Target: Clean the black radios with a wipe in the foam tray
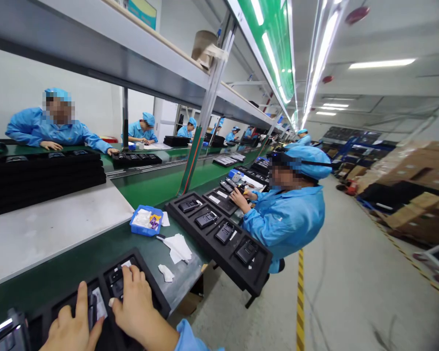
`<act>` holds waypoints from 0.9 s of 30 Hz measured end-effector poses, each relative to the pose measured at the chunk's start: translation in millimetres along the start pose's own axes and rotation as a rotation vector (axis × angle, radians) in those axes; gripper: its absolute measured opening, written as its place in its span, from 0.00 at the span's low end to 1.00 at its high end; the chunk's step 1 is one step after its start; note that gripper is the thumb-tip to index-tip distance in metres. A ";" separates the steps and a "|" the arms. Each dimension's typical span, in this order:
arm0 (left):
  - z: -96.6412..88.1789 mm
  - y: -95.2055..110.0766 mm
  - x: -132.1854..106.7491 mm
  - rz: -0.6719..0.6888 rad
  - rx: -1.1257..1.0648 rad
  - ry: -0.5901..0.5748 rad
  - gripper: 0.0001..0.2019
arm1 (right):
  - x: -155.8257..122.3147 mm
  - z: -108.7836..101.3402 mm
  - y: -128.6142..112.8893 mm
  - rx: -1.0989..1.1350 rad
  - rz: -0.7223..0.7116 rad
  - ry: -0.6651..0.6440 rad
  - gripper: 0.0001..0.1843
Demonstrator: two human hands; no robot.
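At the bottom left a black foam tray [151, 287] with small black devices lies on the green bench. My right hand [135, 304] rests on it with fingers stretched flat over one device [116, 282]. My left hand [71, 326] lies beside it, index finger pointing up over another device with a white label [99, 302]; its other fingers are curled. Neither hand visibly grips anything.
A second black tray [219, 234] of devices overhangs the bench edge. A blue bin [146, 220] and white wipes [177, 246] lie between the trays. A co-worker in blue [287, 214] works to the right; others sit across the line. Stacked black trays [40, 180] stand left. Cardboard boxes [417, 185] line the aisle.
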State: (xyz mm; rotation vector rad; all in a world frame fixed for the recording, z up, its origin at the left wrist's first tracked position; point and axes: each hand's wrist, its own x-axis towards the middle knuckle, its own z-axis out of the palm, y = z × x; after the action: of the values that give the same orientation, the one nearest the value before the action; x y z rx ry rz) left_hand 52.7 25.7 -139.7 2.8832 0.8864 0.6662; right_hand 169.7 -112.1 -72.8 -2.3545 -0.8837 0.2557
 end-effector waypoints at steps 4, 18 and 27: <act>2.9 -1.0 2.7 0.025 0.229 -0.096 0.42 | 1.3 -1.0 0.6 -0.009 -0.004 -0.002 0.44; -39.4 16.6 32.3 -0.269 -0.026 -0.297 0.48 | 44.6 -1.8 -23.4 -0.253 0.077 -0.228 0.69; -57.9 27.0 -25.6 -0.097 -0.543 0.179 0.46 | 12.5 -10.7 -6.6 -0.128 -0.015 -0.040 0.54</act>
State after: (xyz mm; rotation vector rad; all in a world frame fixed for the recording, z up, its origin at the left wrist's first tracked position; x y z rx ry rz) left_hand 23.6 -15.1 -92.5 2.3143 0.7158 0.9876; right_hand 179.6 -105.1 -59.9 -2.4668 -0.9626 0.2469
